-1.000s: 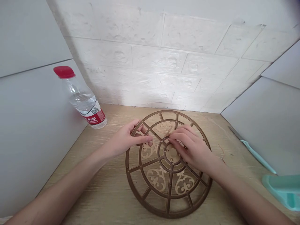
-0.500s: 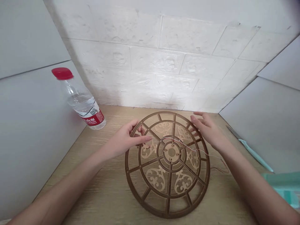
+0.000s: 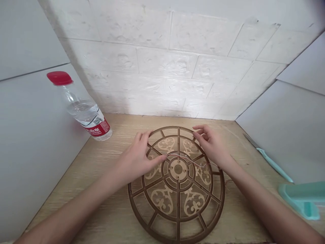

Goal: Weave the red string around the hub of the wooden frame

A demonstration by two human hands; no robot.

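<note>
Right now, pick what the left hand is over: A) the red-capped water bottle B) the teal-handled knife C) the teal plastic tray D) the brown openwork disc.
D: the left hand is above the left part of the brown openwork disc.

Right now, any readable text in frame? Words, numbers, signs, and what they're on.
Bottle label: white characters on red, too blurred to read.
Disc: no text visible.
No other text visible.
</note>
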